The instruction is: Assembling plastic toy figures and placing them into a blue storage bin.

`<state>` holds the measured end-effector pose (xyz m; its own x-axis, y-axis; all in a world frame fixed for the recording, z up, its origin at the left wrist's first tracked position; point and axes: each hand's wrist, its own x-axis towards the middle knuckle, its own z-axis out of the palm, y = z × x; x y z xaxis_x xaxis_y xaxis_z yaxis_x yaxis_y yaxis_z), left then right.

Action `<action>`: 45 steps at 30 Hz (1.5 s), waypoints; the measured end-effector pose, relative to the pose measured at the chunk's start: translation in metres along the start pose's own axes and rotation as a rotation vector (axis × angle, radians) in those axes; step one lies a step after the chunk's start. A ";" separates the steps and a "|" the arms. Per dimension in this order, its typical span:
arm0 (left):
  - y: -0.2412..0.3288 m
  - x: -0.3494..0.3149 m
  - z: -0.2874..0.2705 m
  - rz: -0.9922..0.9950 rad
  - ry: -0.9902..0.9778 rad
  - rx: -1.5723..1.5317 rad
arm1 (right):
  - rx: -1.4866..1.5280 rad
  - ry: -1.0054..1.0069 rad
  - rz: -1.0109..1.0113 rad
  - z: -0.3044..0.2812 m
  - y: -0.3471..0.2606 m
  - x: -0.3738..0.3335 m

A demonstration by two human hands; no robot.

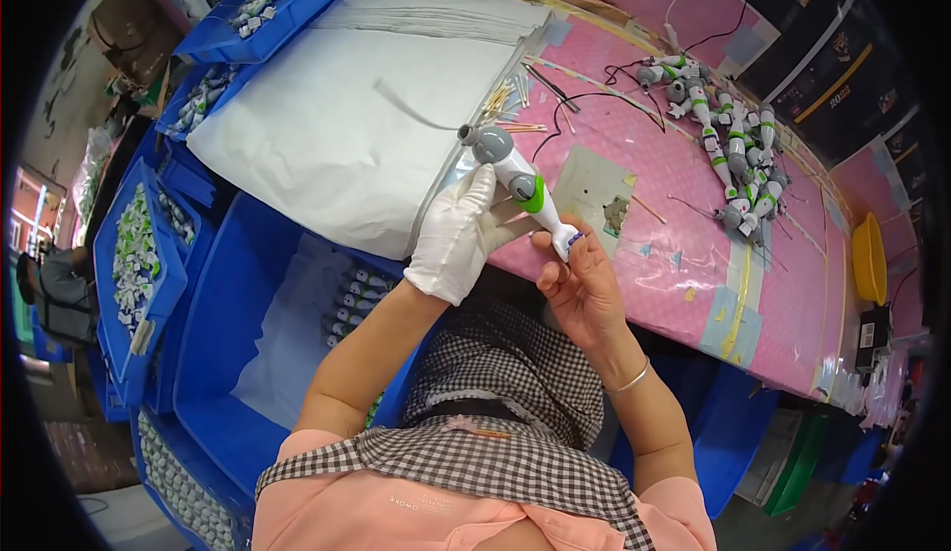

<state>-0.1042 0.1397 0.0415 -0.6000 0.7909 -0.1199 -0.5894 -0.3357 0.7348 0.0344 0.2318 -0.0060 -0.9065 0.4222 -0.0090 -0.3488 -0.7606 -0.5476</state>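
Both hands hold a toy figure's jointed limb point(510, 172), white with grey joints, a green band and a purple-marked lower end. It slants over the front edge of the pink-covered table point(664, 293). My left hand point(451, 239), in a white glove, is closed around the limb's upper part from the left. At the lower end, my bare right hand point(586, 288) pinches the tip between thumb and fingers. Just beyond the limb lies a stained pale plate point(584, 179). Several cotton swabs point(498, 101) are scattered near the grey upper joint.
White sheets point(327, 125) are stacked at the left of the table. A pile of similar toy limbs point(738, 140) lies at the far right, near a yellow basket point(870, 259). Blue bins point(213, 338) with parts stand on the left. A black cable point(604, 95) crosses the tabletop.
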 end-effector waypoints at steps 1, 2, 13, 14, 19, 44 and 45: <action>0.000 0.000 0.000 -0.018 -0.004 -0.016 | 0.001 -0.005 -0.001 0.000 0.000 0.000; 0.001 -0.001 0.000 -0.036 -0.009 -0.032 | 0.032 -0.001 0.004 -0.001 0.001 0.000; -0.024 0.002 0.010 -0.056 -0.022 0.107 | -0.014 0.011 0.193 0.011 -0.006 -0.019; -0.018 0.002 0.002 -0.066 -0.069 0.166 | -0.304 0.031 0.197 0.012 -0.020 -0.022; -0.007 -0.002 0.000 -0.068 -0.043 0.285 | -1.703 0.579 -0.572 -0.066 -0.098 -0.008; -0.059 -0.022 0.016 -0.148 0.027 0.323 | -1.505 0.171 -0.792 -0.003 -0.023 -0.002; -0.059 -0.022 0.016 -0.147 0.024 0.311 | -1.502 0.217 -0.781 -0.002 -0.023 -0.002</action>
<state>-0.0472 0.1502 0.0114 -0.5357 0.8058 -0.2526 -0.4795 -0.0440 0.8765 0.0445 0.2499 0.0051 -0.5508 0.5920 0.5883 -0.0320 0.6894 -0.7237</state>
